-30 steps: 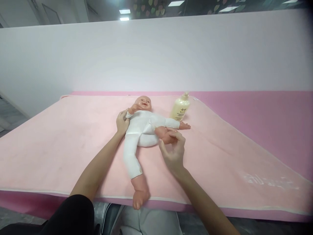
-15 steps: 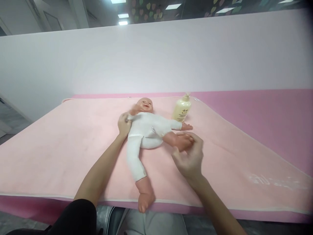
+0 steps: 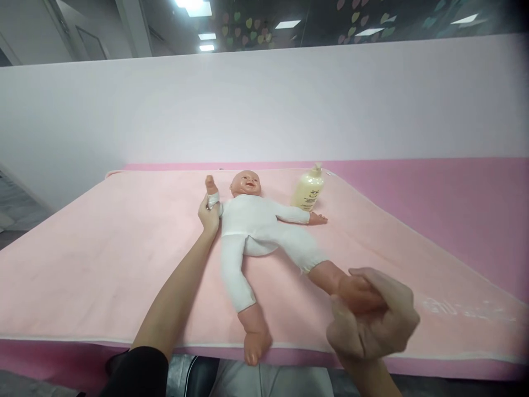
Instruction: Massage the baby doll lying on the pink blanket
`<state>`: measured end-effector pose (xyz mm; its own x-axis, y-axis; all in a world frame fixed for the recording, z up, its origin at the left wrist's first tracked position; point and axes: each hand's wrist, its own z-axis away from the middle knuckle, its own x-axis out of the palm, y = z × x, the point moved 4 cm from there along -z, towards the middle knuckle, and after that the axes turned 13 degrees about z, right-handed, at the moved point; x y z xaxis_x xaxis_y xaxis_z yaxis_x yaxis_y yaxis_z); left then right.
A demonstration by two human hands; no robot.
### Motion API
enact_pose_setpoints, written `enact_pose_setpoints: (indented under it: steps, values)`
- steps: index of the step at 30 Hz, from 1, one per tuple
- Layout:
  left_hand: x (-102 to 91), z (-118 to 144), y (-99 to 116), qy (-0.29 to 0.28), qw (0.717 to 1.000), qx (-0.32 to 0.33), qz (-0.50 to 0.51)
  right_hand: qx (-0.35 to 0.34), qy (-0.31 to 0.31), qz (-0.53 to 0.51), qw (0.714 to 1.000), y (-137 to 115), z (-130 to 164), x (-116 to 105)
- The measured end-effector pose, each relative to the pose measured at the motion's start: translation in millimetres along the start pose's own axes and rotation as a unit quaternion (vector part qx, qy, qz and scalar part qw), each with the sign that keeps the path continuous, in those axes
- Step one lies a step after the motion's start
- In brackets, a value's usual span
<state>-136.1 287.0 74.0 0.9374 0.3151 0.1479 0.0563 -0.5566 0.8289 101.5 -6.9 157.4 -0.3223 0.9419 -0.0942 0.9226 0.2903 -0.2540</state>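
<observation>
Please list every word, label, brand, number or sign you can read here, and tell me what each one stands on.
No text can be read with certainty.
Pale yellow pump bottle: dark print on its front, too small to read.
Pink cloth: white lettering near its right side, too faint and blurred to read.

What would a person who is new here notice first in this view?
Probably the doll first, white-bodied and lying on its back on the pink cloth, near the centre. Then the two hands: the left hand holds one arm at the doll's near-left side, and the right hand grips a foot at the lower right. Behind the doll's other arm stands a pale yellow bottle.
</observation>
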Motion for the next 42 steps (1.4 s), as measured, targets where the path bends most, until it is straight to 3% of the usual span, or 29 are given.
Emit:
enact_pose_setpoints:
  steps: [3, 5, 9, 11, 13, 16, 20, 23, 25, 27, 29, 32, 35, 37, 39, 42]
  values:
    - [-3.0, 0.9, 0.8, 0.038, 0.999, -0.005, -0.003, -0.070, 0.009, 0.029, 0.997, -8.7, 0.2, 12.8]
    - [1.0, 2.2, 4.9, 0.000, 1.000, 0.023, -0.015, -0.035, -0.025, 0.034, 0.998, -5.2, -8.5, 42.5]
    - [17.8, 9.7, 16.7, -0.185, 0.973, 0.123, -0.062, 0.081, -0.195, 0.081, 0.974, 10.4, -22.8, 123.4]
    - [18.7, 11.0, 18.4, -0.196, 0.970, 0.127, -0.063, 0.119, -0.228, 0.095, 0.962, 16.5, -26.5, 151.1]
    - [16.6, 10.0, 17.0, -0.174, 0.978, 0.103, -0.048, 0.138, -0.216, 0.094, 0.962, 19.2, -30.8, 161.1]
    - [15.6, 8.2, 13.9, -0.162, 0.982, 0.084, -0.040, 0.115, -0.148, 0.078, 0.979, 14.2, -37.2, 140.4]
    - [14.7, 5.7, 10.3, -0.135, 0.989, 0.060, -0.023, 0.012, -0.053, 0.070, 0.996, -7.3, -28.2, 72.0]
    - [14.1, 5.9, 12.3, -0.123, 0.990, 0.058, -0.048, -0.050, -0.044, 0.085, 0.994, -25.7, -3.8, 27.2]
    - [13.9, 8.4, 17.8, -0.130, 0.984, 0.081, -0.093, -0.074, -0.053, 0.098, 0.991, -34.9, 11.7, 11.6]
    - [13.4, 13.1, 24.7, -0.157, 0.972, 0.107, -0.139, -0.085, -0.061, 0.099, 0.990, -38.6, 18.8, 11.0]
    - [11.9, 19.7, 31.7, -0.197, 0.957, 0.128, -0.169, -0.081, -0.052, 0.082, 0.992, -35.3, 15.2, 26.1]
    - [6.9, 30.3, 42.1, -0.257, 0.935, 0.161, -0.184, -0.025, -0.042, 0.048, 0.998, -16.3, -0.9, 75.8]
    - [0.6, 36.5, 49.2, -0.287, 0.925, 0.170, -0.183, 0.080, -0.145, 0.032, 0.986, 9.9, -11.8, 137.4]
    - [-2.2, 36.8, 50.2, -0.294, 0.927, 0.157, -0.174, 0.139, -0.174, 0.013, 0.975, 21.5, -16.1, 154.6]
    - [-4.9, 33.3, 47.4, -0.279, 0.940, 0.132, -0.148, 0.138, -0.171, -0.001, 0.976, 22.5, -19.6, 143.5]
    - [-13.5, 20.9, 33.2, -0.188, 0.976, 0.042, -0.101, 0.080, -0.097, 0.003, 0.992, 11.6, -14.8, 82.9]
